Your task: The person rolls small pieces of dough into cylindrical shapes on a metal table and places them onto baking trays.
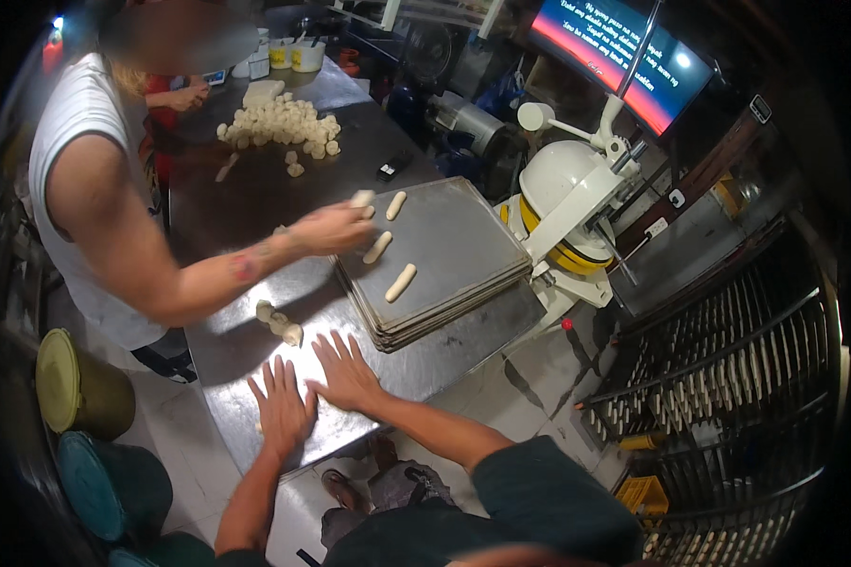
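My left hand [286,408] lies palm down on the shiny metal table [407,370], fingers spread. Beside it my right hand [345,376] is also flat, its fingers stretched out and its thumb close to the left one. Whether dough lies under either palm is hidden. Just beyond my fingertips sits a short row of dough pieces [280,323]. To the right, a stack of metal baking trays [454,250] carries several rolled dough sticks [400,283]. A co-worker's hand [336,230] reaches over the trays' left edge, holding a piece of dough [362,198].
A big heap of dough balls [279,125] covers the table's far end, with white tubs [307,56] behind. Right of the trays stands a white machine [563,184]. Lidded buckets [83,383] line the left floor; a rack of dough sticks [728,378] fills the right.
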`<state>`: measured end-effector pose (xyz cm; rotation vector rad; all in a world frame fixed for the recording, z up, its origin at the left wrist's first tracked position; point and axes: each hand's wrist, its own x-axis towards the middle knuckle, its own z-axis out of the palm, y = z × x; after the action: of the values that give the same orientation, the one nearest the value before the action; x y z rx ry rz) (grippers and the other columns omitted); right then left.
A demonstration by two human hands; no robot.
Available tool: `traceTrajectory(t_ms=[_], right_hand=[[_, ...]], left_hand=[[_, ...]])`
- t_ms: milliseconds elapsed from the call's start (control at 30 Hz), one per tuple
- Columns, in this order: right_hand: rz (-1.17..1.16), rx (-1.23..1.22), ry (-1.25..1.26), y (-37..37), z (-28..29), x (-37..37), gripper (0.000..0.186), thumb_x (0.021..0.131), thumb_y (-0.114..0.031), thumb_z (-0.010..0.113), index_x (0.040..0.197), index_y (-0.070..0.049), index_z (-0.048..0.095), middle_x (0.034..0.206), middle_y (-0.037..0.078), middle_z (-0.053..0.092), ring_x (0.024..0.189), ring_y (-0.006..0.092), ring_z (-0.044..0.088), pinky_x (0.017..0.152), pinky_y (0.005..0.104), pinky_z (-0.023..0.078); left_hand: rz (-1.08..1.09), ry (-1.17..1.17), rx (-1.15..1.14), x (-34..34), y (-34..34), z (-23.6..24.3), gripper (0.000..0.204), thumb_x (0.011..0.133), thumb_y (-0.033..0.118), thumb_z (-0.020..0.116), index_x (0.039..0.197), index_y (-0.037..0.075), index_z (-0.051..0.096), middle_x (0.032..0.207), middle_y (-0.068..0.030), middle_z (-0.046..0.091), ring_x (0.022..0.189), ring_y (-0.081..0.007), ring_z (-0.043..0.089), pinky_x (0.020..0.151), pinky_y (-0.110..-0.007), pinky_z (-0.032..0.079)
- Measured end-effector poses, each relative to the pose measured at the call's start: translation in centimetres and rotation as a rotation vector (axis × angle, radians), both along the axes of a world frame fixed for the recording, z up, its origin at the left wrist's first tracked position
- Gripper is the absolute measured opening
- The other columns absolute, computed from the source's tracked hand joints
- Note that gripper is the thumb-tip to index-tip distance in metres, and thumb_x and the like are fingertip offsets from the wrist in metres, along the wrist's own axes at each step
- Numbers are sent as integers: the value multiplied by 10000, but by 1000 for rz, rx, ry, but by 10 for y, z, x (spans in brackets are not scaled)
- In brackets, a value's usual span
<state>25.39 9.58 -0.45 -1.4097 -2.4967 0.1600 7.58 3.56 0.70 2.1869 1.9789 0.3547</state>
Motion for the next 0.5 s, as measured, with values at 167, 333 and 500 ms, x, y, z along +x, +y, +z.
traceTrajectory(t_ms=[167,333,500], right_hand=[[143,-140,-4,-17,14,-1,596,1050,-477,464,1322,38,593,1422,246,548,1310,404,491,1163,575,313],[226,-171,-14,-133,14,47,763,1016,-528,534,1543,7,400,1612,217,368,1509,425,288,1240,591,189],[-13,-40,-70,-41,-13,-4,714,1028,-476,521,1526,25,417,1620,238,358,1517,433,284,1239,588,189]], left_hand=[[-2,-16,88,2,6,8,750,949,378,593,1546,-32,396,1635,-205,362,1520,-404,300,1237,-677,83],[-60,-93,-45,12,-120,-16,745,925,395,647,1490,-52,458,1609,-239,379,1503,-460,293,1208,-714,101],[-59,13,101,-10,-32,-20,697,964,379,601,1490,-53,450,1617,-262,352,1505,-471,284,1194,-725,122]])
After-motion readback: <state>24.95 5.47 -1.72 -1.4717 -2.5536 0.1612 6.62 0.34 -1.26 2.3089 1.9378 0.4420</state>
